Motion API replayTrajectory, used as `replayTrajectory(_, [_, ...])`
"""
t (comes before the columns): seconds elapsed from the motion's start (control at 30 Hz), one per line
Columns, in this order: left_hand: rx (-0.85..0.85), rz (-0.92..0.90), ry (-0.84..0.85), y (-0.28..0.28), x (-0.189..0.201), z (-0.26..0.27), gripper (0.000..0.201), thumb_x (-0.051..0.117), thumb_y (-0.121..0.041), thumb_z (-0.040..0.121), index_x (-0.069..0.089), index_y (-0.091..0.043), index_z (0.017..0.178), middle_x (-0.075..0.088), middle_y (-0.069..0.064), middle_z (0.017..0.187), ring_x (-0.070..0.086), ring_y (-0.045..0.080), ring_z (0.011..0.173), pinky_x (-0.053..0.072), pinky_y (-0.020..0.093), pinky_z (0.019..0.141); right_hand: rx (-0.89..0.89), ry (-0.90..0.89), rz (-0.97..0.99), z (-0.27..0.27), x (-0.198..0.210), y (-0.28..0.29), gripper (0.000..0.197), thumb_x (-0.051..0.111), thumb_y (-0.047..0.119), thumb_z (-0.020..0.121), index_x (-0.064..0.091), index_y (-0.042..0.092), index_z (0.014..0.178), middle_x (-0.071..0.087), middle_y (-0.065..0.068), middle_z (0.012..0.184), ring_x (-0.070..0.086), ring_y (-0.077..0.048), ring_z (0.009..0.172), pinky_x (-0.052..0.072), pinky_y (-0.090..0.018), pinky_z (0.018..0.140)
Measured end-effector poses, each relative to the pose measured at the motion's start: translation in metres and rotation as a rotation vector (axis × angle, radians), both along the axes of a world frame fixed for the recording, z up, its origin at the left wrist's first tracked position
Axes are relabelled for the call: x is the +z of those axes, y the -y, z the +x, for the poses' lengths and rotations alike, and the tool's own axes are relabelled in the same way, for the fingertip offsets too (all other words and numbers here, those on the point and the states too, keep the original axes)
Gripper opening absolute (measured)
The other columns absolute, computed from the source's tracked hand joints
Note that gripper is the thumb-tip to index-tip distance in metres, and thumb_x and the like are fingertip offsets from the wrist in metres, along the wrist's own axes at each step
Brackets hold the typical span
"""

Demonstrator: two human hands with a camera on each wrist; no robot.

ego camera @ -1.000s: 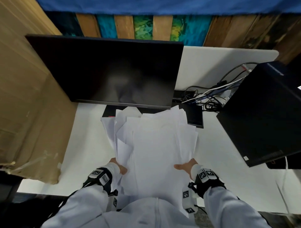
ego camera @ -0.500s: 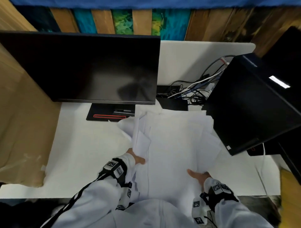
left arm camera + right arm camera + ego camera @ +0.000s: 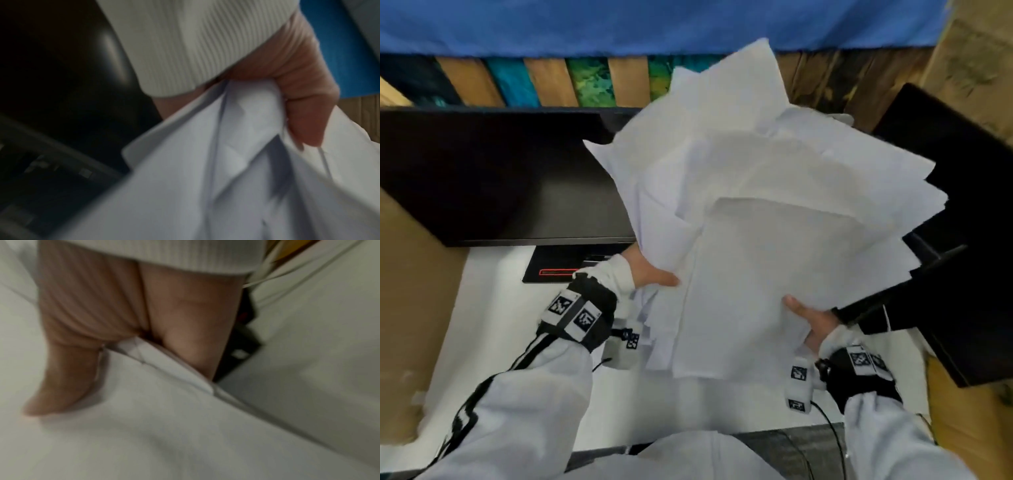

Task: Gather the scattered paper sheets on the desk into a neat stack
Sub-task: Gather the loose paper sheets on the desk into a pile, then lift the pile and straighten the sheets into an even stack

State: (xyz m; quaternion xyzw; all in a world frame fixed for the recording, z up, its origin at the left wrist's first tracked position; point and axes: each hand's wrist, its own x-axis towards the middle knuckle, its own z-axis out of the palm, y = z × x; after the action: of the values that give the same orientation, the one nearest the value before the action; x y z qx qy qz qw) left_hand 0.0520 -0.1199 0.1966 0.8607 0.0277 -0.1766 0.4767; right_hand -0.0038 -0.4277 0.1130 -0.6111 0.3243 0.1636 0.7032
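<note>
Both hands (image 3: 650, 274) (image 3: 813, 317) pinching near edge of paper sheets (image 3: 756, 240), long axis fanning away, above desk (image 3: 493, 308).

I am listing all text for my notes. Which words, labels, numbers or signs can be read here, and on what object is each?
No readable words or numbers.
Black-and-white square code tags on the wrist bands: patterns only, no letters.
Paper sheets: blank on the sides shown.
Monitor: screen dark, no brand visible.

White paper sheets (image 3: 756, 260); black monitor (image 3: 500, 178) (glossy).
</note>
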Motion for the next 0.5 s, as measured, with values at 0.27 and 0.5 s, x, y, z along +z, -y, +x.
replayTrajectory(0.27, [0.317, -0.256, 0.235, -0.021, 0.028, 0.025, 0.044, 0.083, -0.001, 0.060, 0.060, -0.012, 0.095, 0.062, 0.005, 0.094, 0.060, 0.023, 0.104, 0.055, 0.028, 0.085, -0.049, 0.282, -0.274, 0.040, 0.067, -0.022, 0.043, 0.075, 0.031, 0.073, 0.062, 0.007, 0.106, 0.060, -0.004, 0.109, 0.052, -0.015, 0.095, 0.038, -0.027, 0.090])
replayTrajectory(0.5, [0.493, -0.171, 0.054, 0.022, -0.019, 0.016, 0.070, 0.072, 0.001, 0.076, 0.036, 0.005, 0.136, 0.051, 0.010, 0.127, 0.050, 0.017, 0.112, 0.036, 0.017, 0.082, -0.273, 0.314, -0.080, 0.063, 0.037, -0.069, 0.078, 0.083, 0.017, 0.064, 0.045, 0.005, 0.131, 0.056, -0.014, 0.132, 0.053, -0.028, 0.123, 0.044, -0.028, 0.094])
